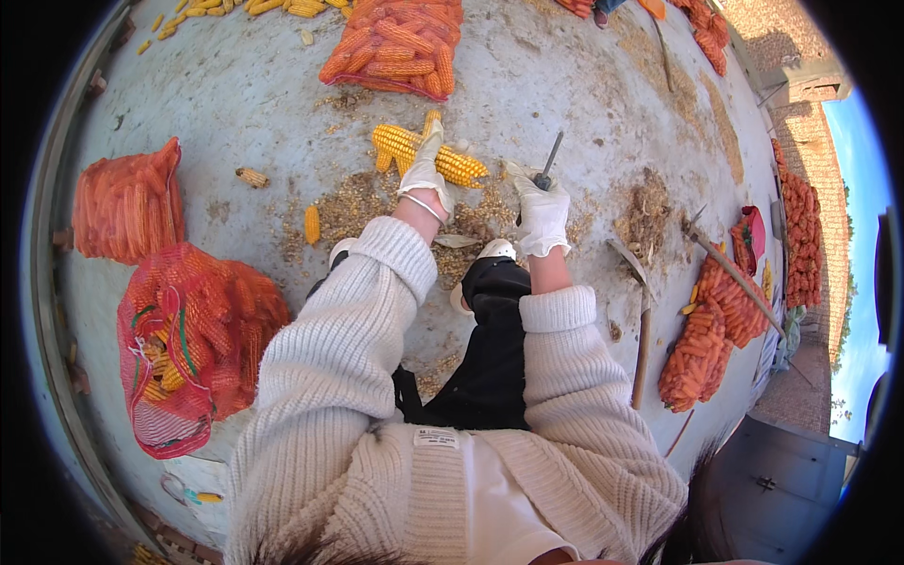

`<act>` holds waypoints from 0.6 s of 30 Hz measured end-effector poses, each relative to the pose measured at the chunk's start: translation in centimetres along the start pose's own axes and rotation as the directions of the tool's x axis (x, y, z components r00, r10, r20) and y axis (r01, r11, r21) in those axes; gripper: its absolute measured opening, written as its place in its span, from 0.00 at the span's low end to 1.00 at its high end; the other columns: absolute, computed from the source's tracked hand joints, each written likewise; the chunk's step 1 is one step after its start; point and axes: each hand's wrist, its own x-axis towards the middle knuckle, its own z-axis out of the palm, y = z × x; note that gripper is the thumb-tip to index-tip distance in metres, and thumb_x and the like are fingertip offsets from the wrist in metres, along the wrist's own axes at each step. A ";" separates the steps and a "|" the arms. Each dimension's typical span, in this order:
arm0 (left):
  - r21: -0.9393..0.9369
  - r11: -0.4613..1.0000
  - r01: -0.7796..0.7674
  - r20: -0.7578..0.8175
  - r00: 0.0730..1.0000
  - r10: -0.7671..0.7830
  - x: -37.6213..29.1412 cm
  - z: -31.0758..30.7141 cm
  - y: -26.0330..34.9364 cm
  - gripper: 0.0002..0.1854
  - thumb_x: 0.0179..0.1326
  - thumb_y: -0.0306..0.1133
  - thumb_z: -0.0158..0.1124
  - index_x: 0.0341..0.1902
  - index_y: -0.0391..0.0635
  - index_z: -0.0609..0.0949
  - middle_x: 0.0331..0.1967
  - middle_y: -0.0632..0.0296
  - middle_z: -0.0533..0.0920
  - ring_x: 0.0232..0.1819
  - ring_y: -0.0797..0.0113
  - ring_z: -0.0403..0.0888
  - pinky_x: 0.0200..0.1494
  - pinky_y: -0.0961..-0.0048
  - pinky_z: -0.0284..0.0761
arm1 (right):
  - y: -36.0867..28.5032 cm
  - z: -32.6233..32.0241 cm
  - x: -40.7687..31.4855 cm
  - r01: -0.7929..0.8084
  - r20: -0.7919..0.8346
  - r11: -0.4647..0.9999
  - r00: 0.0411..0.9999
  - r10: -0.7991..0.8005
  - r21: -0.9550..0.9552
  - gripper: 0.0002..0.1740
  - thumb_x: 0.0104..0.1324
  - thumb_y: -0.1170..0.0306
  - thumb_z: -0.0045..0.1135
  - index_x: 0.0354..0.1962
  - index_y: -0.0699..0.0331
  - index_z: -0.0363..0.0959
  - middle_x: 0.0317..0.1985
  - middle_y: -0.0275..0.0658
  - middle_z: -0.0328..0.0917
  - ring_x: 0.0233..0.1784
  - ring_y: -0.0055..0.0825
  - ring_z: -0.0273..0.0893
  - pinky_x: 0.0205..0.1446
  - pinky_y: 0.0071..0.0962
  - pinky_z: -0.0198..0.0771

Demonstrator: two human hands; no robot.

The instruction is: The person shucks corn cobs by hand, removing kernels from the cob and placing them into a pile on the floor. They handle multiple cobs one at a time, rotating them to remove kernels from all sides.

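My left hand (426, 171), in a pale thin glove, is closed over a yellow corn cob (460, 167). Parts of other cobs (384, 159) show beside and below it; how many my fingers touch is hidden. My gloved right hand (542, 212) grips a screwdriver (553, 157), its metal shaft pointing away from me and most of the handle covered by my fingers. The shaft is apart from the cob. Loose kernels and debris (353, 205) are scattered on the concrete below both hands. A single short cob (312, 224) lies left of my feet.
Ahead stands a red mesh sack of corn (395, 49). More sacks stand left, one open-mouthed (169, 353), and right (706, 339). A wooden-handled hoe (643, 332) and another long-handled tool (734, 272) are at right. Part of a person's shoe (600, 18) shows at the far edge.
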 end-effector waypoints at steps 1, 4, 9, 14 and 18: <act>0.006 1.000 -0.024 0.009 1.000 0.024 0.3 -0.3 0.2 0.16 0.67 0.41 0.60 0.57 0.62 0.77 0.35 0.60 0.80 0.40 0.60 0.79 0.51 0.55 0.77 | -0.3 -0.3 0.1 -0.042 0.000 0.994 0.999 0.042 0.102 0.12 0.60 0.74 0.67 0.40 0.72 0.79 0.33 0.36 0.83 0.32 0.14 0.75 0.35 0.17 0.69; 0.094 0.995 -0.040 0.030 0.999 0.038 0.5 -0.3 0.3 0.19 0.64 0.42 0.64 0.58 0.57 0.77 0.33 0.61 0.81 0.39 0.61 0.80 0.48 0.57 0.77 | 0.0 -2.0 1.2 -0.128 0.015 0.961 0.992 0.128 0.245 0.15 0.64 0.68 0.63 0.45 0.69 0.79 0.33 0.35 0.84 0.26 0.12 0.69 0.28 0.13 0.61; 0.706 0.677 -0.207 0.126 0.978 0.168 0.1 -0.1 -0.8 0.24 0.58 0.39 0.70 0.54 0.41 0.76 0.36 0.60 0.83 0.39 0.67 0.80 0.43 0.68 0.76 | -0.1 -1.4 1.2 -0.119 0.071 0.959 0.992 0.104 0.258 0.19 0.64 0.71 0.63 0.53 0.63 0.76 0.38 0.33 0.83 0.23 0.09 0.63 0.25 0.11 0.57; 0.898 -0.361 -0.251 0.302 0.949 0.090 -1.8 1.6 -1.3 0.25 0.49 0.39 0.75 0.47 0.37 0.79 0.41 0.55 0.84 0.43 0.64 0.81 0.44 0.69 0.77 | -0.6 -1.5 1.5 -0.124 0.157 0.859 0.986 0.051 0.497 0.23 0.63 0.73 0.64 0.56 0.61 0.74 0.37 0.28 0.80 0.23 0.09 0.63 0.24 0.12 0.55; 0.711 -0.613 -0.345 0.359 0.927 -0.104 -4.6 3.2 -1.2 0.27 0.46 0.41 0.74 0.51 0.46 0.80 0.42 0.45 0.83 0.46 0.48 0.82 0.48 0.59 0.78 | -0.2 -2.4 2.1 -0.158 0.175 0.841 0.982 0.077 0.518 0.23 0.62 0.73 0.64 0.56 0.61 0.74 0.36 0.27 0.78 0.22 0.08 0.63 0.22 0.12 0.55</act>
